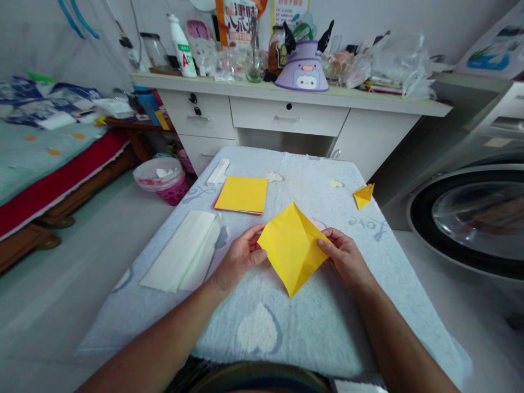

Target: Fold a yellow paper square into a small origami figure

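Between my hands is a square sheet of yellow paper [292, 245], turned like a diamond and marked with a crease down its middle. My left hand [244, 252] pinches its left corner between thumb and fingers. At the right corner, my right hand [341, 252] grips it with the thumb on top and fingers beneath. A stack of paper squares [242, 195], yellow on top with other colours at the edge, lies beyond my left hand. A small folded yellow paper piece [363, 195] rests near the table's right edge.
A pale blue patterned cloth covers the table [262, 327]. On it lie a whitish folded sheet [184, 251] and a narrow white box [218, 172]. A pink waste bin [161, 180] stands left, a front-loading washing machine [475, 207] right. Behind is a cluttered white desk [286, 117].
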A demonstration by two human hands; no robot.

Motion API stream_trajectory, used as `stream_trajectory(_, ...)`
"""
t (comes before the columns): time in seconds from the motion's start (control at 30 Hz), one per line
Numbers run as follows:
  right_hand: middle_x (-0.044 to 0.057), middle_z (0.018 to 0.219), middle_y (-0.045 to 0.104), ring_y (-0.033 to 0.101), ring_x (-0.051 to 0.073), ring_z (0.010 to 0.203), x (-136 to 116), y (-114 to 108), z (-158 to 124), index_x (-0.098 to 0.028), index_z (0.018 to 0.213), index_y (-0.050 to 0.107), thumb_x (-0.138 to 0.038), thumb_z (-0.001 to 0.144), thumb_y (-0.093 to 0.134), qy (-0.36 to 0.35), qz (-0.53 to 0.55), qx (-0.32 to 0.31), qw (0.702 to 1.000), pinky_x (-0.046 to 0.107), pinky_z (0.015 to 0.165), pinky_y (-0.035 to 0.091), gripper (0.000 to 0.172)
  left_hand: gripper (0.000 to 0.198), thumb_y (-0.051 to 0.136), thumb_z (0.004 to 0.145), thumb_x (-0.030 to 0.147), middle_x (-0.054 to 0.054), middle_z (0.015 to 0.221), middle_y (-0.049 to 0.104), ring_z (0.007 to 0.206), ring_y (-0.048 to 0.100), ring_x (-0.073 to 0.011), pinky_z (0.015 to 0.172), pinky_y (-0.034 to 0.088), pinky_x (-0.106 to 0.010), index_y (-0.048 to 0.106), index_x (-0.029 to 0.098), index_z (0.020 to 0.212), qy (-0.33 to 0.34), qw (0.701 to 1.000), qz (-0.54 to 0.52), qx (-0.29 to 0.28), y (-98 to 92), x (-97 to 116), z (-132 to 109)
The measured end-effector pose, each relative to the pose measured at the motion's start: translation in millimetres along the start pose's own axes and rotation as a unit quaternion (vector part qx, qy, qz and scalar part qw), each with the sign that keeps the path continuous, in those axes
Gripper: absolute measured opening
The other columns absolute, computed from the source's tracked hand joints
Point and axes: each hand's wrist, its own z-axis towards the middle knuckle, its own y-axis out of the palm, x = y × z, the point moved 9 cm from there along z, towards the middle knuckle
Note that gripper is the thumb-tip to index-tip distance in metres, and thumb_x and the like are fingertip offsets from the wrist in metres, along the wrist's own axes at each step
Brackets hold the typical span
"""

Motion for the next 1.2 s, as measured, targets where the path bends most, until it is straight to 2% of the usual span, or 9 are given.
stream_trajectory(0.1,-0.003,0.066,0.057,0.044,0.008,0.051,-1,0,-1,-0.02,0.081,0.061,-0.042,0.073,0.078,-0.011,0.001,-0.005,1.0,0.019,0.044,0.031,0.03,0.066,0.082,0.068,0.03,-0.011,0.123,0.065,0.108,0.061,-0.0251,0.09,0.048,-0.033,0.054,0.017,0.127,-0.005,1.0,-0.009,0.011,3.4,0,0)
stream_trajectory(0.3,-0.002,0.07,0.061,0.05,0.01,0.057,-1,-1,-5,-0.021,0.08,0.061,-0.038,0.073,0.078,0.0,0.039,-0.004,0.999,0.02,0.049,0.036,0.026,0.066,0.079,0.069,0.026,-0.012,0.128,0.063,0.115,0.06,-0.0271,0.096,0.047,-0.035,0.053,0.017,0.13,-0.019,1.0,0.003,0.014,1.4,-4,0)
stream_trajectory(0.57,-0.002,0.07,0.062,0.052,0.01,0.057,-2,-8,-5,-0.02,0.078,0.062,-0.036,0.068,0.081,0.011,0.07,0.023,0.997,0.019,0.05,0.038,0.026,0.059,0.076,0.071,0.023,-0.011,0.121,0.068,0.111,0.064,-0.0266,0.097,0.047,-0.036,0.057,0.015,0.127,-0.032,0.999,-0.018,0.006,4.0,-5,-1)
stream_trajectory(0.73,-0.005,0.062,0.055,0.043,0.006,0.048,-1,-12,-4,-0.02,0.078,0.062,-0.035,0.069,0.081,0.014,0.072,0.028,0.997,0.016,0.042,0.031,0.025,0.054,0.074,0.071,0.019,-0.01,0.117,0.07,0.107,0.066,-0.0244,0.096,0.048,-0.034,0.062,0.016,0.123,-0.027,0.999,-0.045,0.008,2.4,-5,0)
stream_trajectory(0.87,-0.005,0.064,0.056,0.044,0.006,0.05,-4,-7,-4,-0.02,0.08,0.064,-0.036,0.068,0.082,0.013,0.049,0.012,0.999,0.015,0.042,0.032,0.027,0.048,0.074,0.073,0.02,-0.009,0.114,0.071,0.103,0.067,-0.0228,0.092,0.048,-0.031,0.064,0.016,0.119,-0.035,0.998,-0.043,0.013,0.3,-6,1)
stream_trajectory(0.97,-0.003,0.071,0.061,0.049,0.007,0.055,-4,-1,-6,-0.02,0.083,0.067,-0.036,0.069,0.082,0.014,0.025,-0.013,1.0,0.017,0.047,0.036,0.026,0.044,0.074,0.076,0.026,-0.009,0.11,0.072,0.096,0.068,-0.0213,0.087,0.05,-0.029,0.064,0.016,0.117,-0.042,0.999,-0.017,0.025,-2.5,-8,1)
stream_trajectory(1.1,0.001,0.079,0.067,0.06,0.014,0.069,-2,2,-5,-0.02,0.086,0.069,-0.039,0.073,0.078,-0.002,-0.023,-0.045,0.999,0.024,0.063,0.047,0.025,0.038,0.073,0.077,0.028,-0.007,0.102,0.074,0.089,0.068,-0.0198,0.081,0.051,-0.028,0.066,0.014,0.112,-0.036,0.996,0.07,0.046,-10.0,-3,5)
stream_trajectory(1.2,0.003,0.081,0.068,0.062,0.017,0.077,-19,0,-3,-0.021,0.086,0.069,-0.036,0.079,0.072,-0.085,-0.11,-0.042,0.989,0.029,0.07,0.049,0.017,0.021,0.067,0.08,0.024,-0.004,0.093,0.074,0.082,0.067,-0.0188,0.075,0.051,-0.029,0.069,0.016,0.099,0.004,0.98,0.193,0.046,-10.4,16,10)
